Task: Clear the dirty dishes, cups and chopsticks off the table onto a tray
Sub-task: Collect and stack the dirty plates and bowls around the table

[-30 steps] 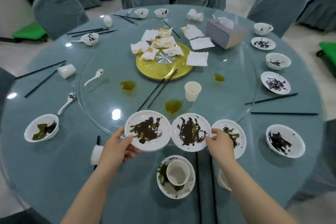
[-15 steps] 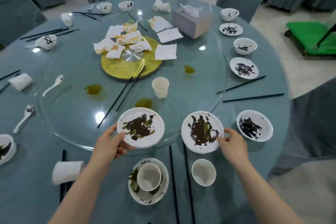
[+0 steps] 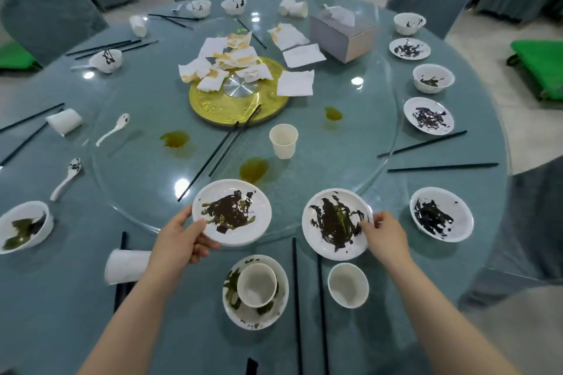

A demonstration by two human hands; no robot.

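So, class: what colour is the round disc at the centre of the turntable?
Gold disc with a silver hub, head view.

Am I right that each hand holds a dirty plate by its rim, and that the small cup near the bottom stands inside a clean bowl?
Not quite. The head view shows the left hand and right hand each holding a dirty plate by its rim, and the small cup inside a bowl, but that bowl is dirty, smeared with green and dark residue.

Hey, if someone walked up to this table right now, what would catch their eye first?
Two hands at the near edge, each gripping a sauce-smeared white plate: the left hand on the left plate, the right hand on the right plate. Behind them, stained napkins lie heaped on the gold disc at the table's centre.
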